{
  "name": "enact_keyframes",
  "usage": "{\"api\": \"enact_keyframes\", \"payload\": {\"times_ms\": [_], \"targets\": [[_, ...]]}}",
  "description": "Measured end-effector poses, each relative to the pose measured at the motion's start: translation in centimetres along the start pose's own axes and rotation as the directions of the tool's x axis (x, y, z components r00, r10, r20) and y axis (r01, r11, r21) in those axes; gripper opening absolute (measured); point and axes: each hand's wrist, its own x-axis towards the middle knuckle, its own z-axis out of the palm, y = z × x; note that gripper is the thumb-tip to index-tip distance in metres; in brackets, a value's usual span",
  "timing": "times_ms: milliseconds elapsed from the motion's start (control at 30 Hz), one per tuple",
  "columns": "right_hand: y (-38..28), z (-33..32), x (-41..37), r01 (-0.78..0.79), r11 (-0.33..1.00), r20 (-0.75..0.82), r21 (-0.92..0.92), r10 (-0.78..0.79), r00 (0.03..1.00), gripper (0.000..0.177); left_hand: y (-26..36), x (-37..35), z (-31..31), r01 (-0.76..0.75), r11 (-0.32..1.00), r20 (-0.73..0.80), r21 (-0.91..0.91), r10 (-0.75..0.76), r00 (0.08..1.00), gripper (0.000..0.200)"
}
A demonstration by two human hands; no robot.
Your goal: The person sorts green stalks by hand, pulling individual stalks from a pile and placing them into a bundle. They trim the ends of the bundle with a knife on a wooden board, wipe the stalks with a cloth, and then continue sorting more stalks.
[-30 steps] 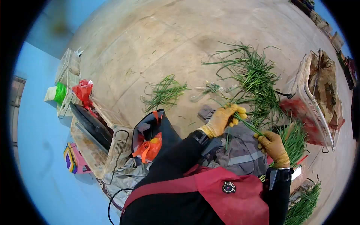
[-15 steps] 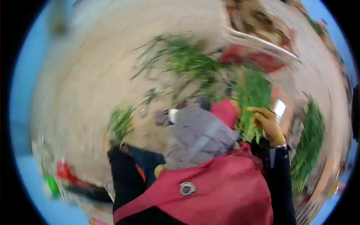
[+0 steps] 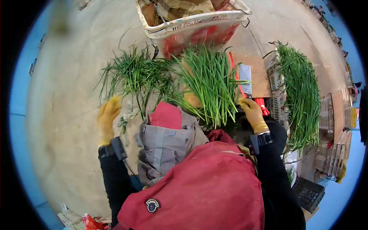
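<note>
My left hand [image 3: 107, 117], in a yellow glove, reaches out over the concrete floor to the edge of a loose, tangled pile of green chives [image 3: 134, 73]; its fingers are spread and nothing shows in it. A neat bundle of chives [image 3: 211, 86] lies in front of my knee, stalks pointing toward me. To the right of that bundle my right hand [image 3: 253, 113], also gloved, is closed around the handle of a cleaver [image 3: 245, 78], whose flat blade lies over a wooden board [image 3: 258, 74].
A red-and-white plastic basket [image 3: 191, 27] with brown scraps stands just behind the chives. At the right a long heap of chives [image 3: 303, 92] rests on plastic crates [image 3: 274, 74]. A black crate [image 3: 308, 193] sits at lower right. My grey trouser knee [image 3: 165, 138] is between my hands.
My head has swung to the right, so the basket and right-hand heap moved to centre. Both hands let go of the chive stalk; the left went to the loose pile, the right to the cleaver.
</note>
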Motion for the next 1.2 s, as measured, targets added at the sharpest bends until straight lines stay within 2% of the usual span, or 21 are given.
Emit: {"api": "enact_keyframes", "payload": {"times_ms": [67, 100, 167, 200, 233, 267, 300, 367, 400, 533, 567, 667, 700, 800, 833, 900, 933, 1033, 1133, 1167, 1200], "targets": [[-1.3, 1.5, 0.1, 0.064, 0.998, 0.008, 0.019, -0.064, 0.998, 0.022, 6.3, -0.6, 9.3, -0.125, 0.991, 0.308, 0.053, 0.103, 0.946, 0.035], [-2.7, 1.9, 0.0, 0.052, 0.998, 0.049, -0.044, -0.050, 0.998, 0.022, 7.4, -0.7, 12.8, -0.170, 0.984, 0.494, 0.053, 0.122, 0.861, 0.032], [-3.6, 3.6, -0.3, 0.097, 0.992, 0.101, 0.076, -0.105, 0.989, 0.022, 5.0, -0.6, 18.6, -0.261, 0.874, 0.683, 0.409, -0.104, 0.723, 0.033], [-4.0, 4.1, -0.3, 0.123, 0.986, 0.106, 0.110, -0.135, 0.985, 0.022, 6.0, -1.5, 21.2, -0.504, 0.681, 0.771, 0.532, -0.143, 0.620, 0.037], [-4.3, 4.1, -0.2, 0.099, 0.985, 0.114, 0.138, -0.115, 0.987, 0.022, 3.7, -1.2, 23.2, -0.624, 0.481, 0.785, 0.616, -0.301, 0.542, 0.037], [-3.8, 3.6, 0.3, 0.074, 0.981, 0.098, 0.177, -0.093, 0.991, 0.022, 1.8, -1.3, 24.5, -0.740, 0.425, 0.853, 0.521, -0.304, 0.425, 0.036], [-3.2, 3.0, 0.9, 0.048, 0.975, 0.082, 0.215, -0.067, 0.994, 0.021, -0.6, -1.6, 25.3, -0.700, 0.475, 0.846, 0.533, -0.327, 0.422, 0.040], [-1.3, 1.6, 2.2, -0.036, 0.980, 0.058, 0.198, 0.025, 0.998, 0.022, -1.8, -3.1, 26.8, -0.632, 0.415, 0.751, 0.654, -0.452, 0.481, 0.054], [-1.0, 0.9, 2.8, -0.035, 0.939, 0.011, 0.341, 0.033, 0.999, 0.021, -2.3, -3.6, 27.2, -0.604, 0.412, 0.727, 0.683, -0.469, 0.502, 0.059], [0.7, -1.0, 4.5, -0.002, 1.000, -0.022, 0.006, 0.002, 1.000, 0.022, -3.4, -3.7, 27.6, -0.322, 0.506, 0.585, 0.800, -0.541, 0.604, 0.066], [1.1, -1.1, 5.1, 0.026, 0.995, -0.033, -0.096, -0.029, 0.999, 0.022, -5.3, -3.6, 27.3, -0.289, 0.533, 0.564, 0.795, -0.475, 0.675, 0.067], [2.0, -1.3, 8.2, 0.105, 0.930, -0.019, -0.354, -0.119, 0.993, 0.023, -6.1, -3.5, 27.8, 0.030, 0.638, 0.428, 0.770, -0.550, 0.718, 0.069], [1.2, -1.6, 8.8, 0.053, 0.945, -0.021, -0.323, -0.063, 0.998, 0.024, -8.4, -3.4, 27.6, 0.001, 0.677, 0.419, 0.736, -0.457, 0.785, 0.068], [-0.8, -1.2, 10.0, -0.018, 0.953, 0.039, -0.302, 0.031, 0.999, 0.026, -9.7, -3.0, 27.7, 0.094, 0.768, 0.406, 0.633, -0.432, 0.805, 0.062], [-0.9, -0.4, 9.9, -0.023, 0.937, 0.083, -0.349, 0.055, 0.995, 0.029, -10.8, -3.2, 27.8, 0.097, 0.815, 0.352, 0.571, -0.350, 0.868, 0.054], [-1.0, 1.1, 8.9, -0.027, 0.897, 0.161, -0.441, 0.109, 0.981, 0.035, -10.0, -3.2, 27.6, 0.105, 0.788, 0.311, 0.606, -0.357, 0.881, 0.051], [-1.5, 1.4, 8.0, -0.090, 0.914, 0.170, -0.397, 0.169, 0.971, 0.045, -9.1, -3.3, 27.9, 0.109, 0.776, 0.293, 0.622, -0.359, 0.886, 0.049], [-0.5, 2.9, 5.9, -0.134, 0.938, 0.179, -0.320, 0.198, 0.964, 0.054, -11.4, -3.7, 28.3, 0.022, 0.830, 0.272, 0.557, -0.207, 0.940, 0.046], [-0.6, 3.6, 3.0, -0.114, 0.960, -0.021, -0.254, 0.113, 0.993, 0.055, -10.8, -4.3, 29.0, -0.064, 0.841, 0.340, 0.537, -0.147, 0.929, 0.045], [-1.0, 3.5, 2.4, -0.227, 0.946, 0.047, -0.233, 0.244, 0.969, 0.059, -9.8, -4.6, 29.3, -0.116, 0.831, 0.383, 0.545, -0.123, 0.916, 0.045], [-0.5, 4.0, 1.8, -0.225, 0.949, 0.044, -0.220, 0.240, 0.970, 0.061, -9.2, -4.7, 29.7, -0.170, 0.819, 0.425, 0.548, -0.097, 0.900, 0.045]]}}
